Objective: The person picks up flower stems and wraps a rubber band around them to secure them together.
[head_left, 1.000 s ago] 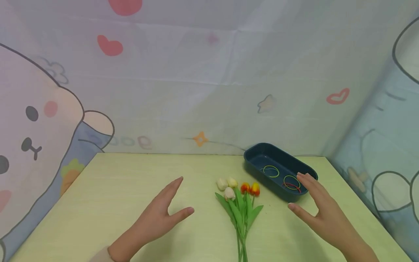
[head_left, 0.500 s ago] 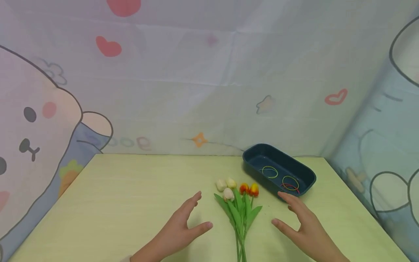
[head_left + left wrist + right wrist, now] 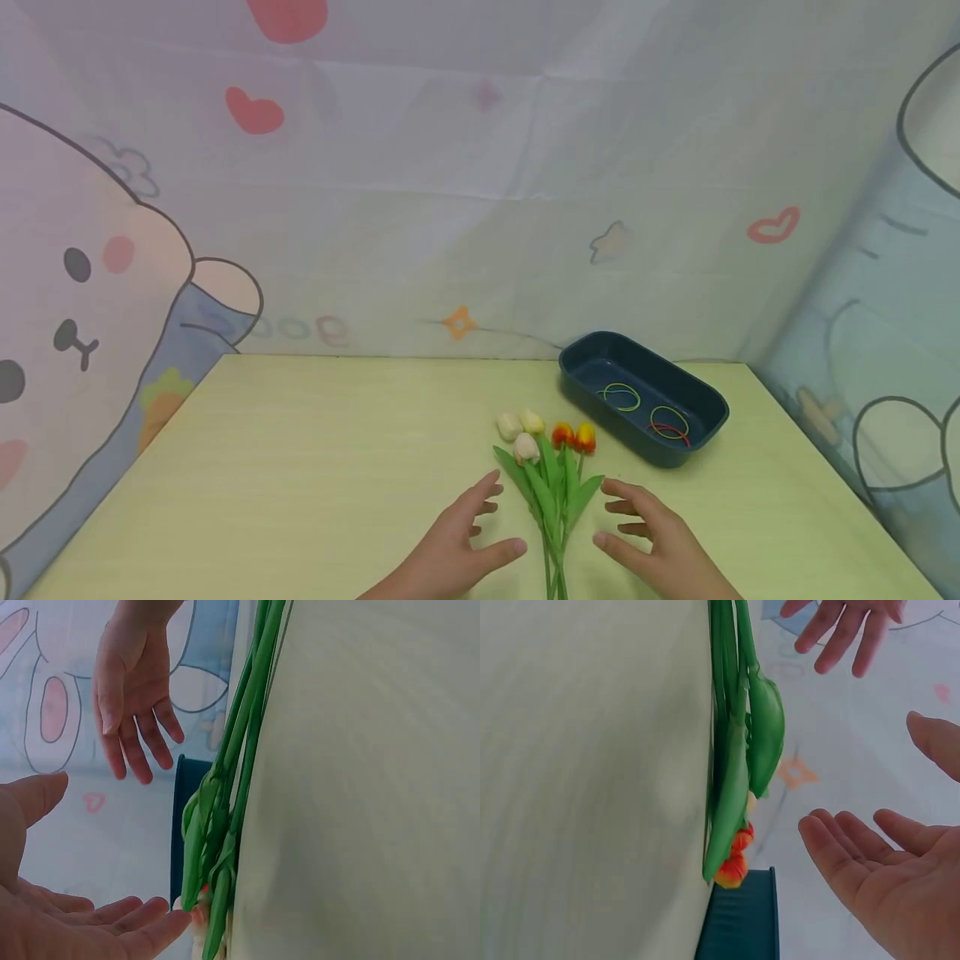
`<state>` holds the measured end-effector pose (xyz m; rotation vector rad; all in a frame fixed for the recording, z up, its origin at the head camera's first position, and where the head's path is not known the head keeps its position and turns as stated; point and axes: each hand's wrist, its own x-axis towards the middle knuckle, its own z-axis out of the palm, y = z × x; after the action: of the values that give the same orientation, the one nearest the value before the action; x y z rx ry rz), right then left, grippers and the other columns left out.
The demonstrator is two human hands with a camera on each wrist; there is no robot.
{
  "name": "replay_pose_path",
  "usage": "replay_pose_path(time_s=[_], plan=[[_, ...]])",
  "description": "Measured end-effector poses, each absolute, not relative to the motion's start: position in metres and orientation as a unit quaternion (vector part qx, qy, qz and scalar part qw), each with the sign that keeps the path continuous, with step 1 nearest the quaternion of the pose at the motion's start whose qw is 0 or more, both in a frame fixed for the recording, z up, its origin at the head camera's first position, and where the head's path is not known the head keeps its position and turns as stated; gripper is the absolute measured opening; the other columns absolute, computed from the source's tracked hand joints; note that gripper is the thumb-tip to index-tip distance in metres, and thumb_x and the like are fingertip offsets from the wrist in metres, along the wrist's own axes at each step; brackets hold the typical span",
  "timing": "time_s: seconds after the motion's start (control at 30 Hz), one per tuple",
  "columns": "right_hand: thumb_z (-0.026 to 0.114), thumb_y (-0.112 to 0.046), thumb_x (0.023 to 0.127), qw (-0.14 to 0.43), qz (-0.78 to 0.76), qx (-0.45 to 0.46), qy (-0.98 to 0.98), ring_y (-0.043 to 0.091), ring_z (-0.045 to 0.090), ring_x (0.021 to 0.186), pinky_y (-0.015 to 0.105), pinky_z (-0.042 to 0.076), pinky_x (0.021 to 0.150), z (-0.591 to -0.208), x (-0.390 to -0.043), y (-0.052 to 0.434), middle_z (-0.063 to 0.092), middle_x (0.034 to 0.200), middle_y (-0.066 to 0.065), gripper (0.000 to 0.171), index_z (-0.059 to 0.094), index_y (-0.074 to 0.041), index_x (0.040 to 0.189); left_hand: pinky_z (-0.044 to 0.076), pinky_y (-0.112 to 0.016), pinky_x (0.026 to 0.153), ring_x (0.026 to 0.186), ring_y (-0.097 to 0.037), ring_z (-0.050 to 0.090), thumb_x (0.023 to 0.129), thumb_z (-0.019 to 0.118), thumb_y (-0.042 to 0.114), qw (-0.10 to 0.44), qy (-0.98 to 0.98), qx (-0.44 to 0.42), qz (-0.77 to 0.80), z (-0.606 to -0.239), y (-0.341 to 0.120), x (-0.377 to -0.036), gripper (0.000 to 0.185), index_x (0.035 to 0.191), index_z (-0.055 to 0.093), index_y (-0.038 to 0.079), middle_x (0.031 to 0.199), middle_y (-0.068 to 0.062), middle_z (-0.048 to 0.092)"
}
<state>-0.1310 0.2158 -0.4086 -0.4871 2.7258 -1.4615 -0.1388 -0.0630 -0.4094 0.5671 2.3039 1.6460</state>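
Now both my hands closed in from wide apart: left hand (image 3: 457, 546) and right hand (image 3: 660, 546) flank tulip bunch (image 3: 553, 483) on tabletop (image 3: 300, 467), fingers relaxed, nothing gripped; grasp looks imminent.

The tabletop (image 3: 300, 467) fills the lower half of the head view, with a cloth backdrop (image 3: 480, 208) standing behind it and along both sides. The bunch of tulips (image 3: 551, 475) lies on the tabletop at lower centre, heads toward the backdrop, stems toward the bottom edge. The left hand (image 3: 457, 554) sits just left of the stems, the right hand (image 3: 656, 550) just right. The tray (image 3: 592, 358) lies right of centre, behind the tulips. Rubber bands (image 3: 645, 408) lie in the tray.
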Motion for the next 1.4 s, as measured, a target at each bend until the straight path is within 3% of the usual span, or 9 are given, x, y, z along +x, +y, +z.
replay_pose_path(time_s=[0.13,0.3,0.47,0.73,0.97,1.2,1.4], plan=[[0.067,-0.024,0.092,0.092,-0.497,-0.128,0.854,0.038,0.056,0.115,0.029,0.054,0.086,-0.412,-0.134,0.214,0.046,0.138,0.026,0.063,0.038,0.004,0.141,0.046,-0.055,0.098,0.128,-0.039,0.045,0.089,0.07,0.034,0.155,0.777,0.172,0.586,-0.416,-0.053,-0.139,0.084,0.151,0.023,0.002,0.145,-0.019,0.041],[0.067,-0.026,0.092,0.158,-0.52,-0.096,0.834,0.035,0.058,0.111,0.042,0.055,0.088,-0.418,-0.137,0.213,0.049,0.134,0.026,0.069,0.035,0.009,0.141,0.048,-0.054,0.095,0.124,-0.038,0.048,0.087,0.072,0.031,0.177,0.768,0.14,0.599,-0.424,-0.043,-0.141,0.084,0.15,0.025,0.0,0.141,-0.018,0.044],[0.066,-0.026,0.093,0.192,-0.531,-0.097,0.82,0.028,0.06,0.105,0.044,0.055,0.086,-0.425,-0.14,0.212,0.055,0.127,0.023,0.067,0.036,0.014,0.138,0.05,-0.056,0.09,0.118,-0.039,0.052,0.086,0.074,0.031,0.201,0.767,0.106,0.6,-0.43,-0.036,-0.143,0.084,0.149,0.027,0.0,0.137,-0.018,0.048],[0.068,-0.025,0.091,0.222,-0.515,-0.073,0.825,0.028,0.061,0.103,0.045,0.055,0.087,-0.431,-0.144,0.205,0.062,0.119,0.017,0.063,0.043,0.015,0.133,0.052,-0.057,0.087,0.113,-0.038,0.056,0.085,0.075,0.025,0.226,0.764,0.073,0.6,-0.435,-0.024,-0.146,0.08,0.146,0.031,-0.002,0.132,-0.015,0.052],[0.07,-0.026,0.089,0.237,-0.525,-0.048,0.816,0.028,0.061,0.105,0.045,0.055,0.087,-0.431,-0.145,0.199,0.061,0.122,0.02,0.067,0.042,0.014,0.134,0.058,-0.048,0.079,0.109,-0.036,0.058,0.083,0.075,0.014,0.23,0.738,0.055,0.631,-0.437,-0.018,-0.144,0.081,0.146,0.028,-0.006,0.131,-0.02,0.051],[0.073,-0.023,0.086,0.218,-0.521,-0.027,0.825,0.034,0.056,0.114,0.047,0.052,0.09,-0.43,-0.141,0.195,0.062,0.121,0.017,0.066,0.044,0.013,0.134,0.059,-0.043,0.077,0.099,-0.03,0.064,0.082,0.074,0.007,0.242,0.726,0.041,0.643,-0.44,-0.011,-0.145,0.081,0.145,0.027,-0.009,0.127,-0.02,0.054],[0.072,-0.017,0.085,0.201,-0.529,-0.029,0.824,0.035,0.055,0.114,0.048,0.05,0.091,-0.434,-0.142,0.192,0.066,0.115,0.014,0.061,0.047,0.012,0.132,0.06,-0.042,0.076,0.101,-0.029,0.063,0.08,0.072,0.001,0.244,0.721,0.051,0.647,-0.437,-0.007,-0.145,0.078,0.144,0.029,-0.01,0.124,-0.02,0.054]])
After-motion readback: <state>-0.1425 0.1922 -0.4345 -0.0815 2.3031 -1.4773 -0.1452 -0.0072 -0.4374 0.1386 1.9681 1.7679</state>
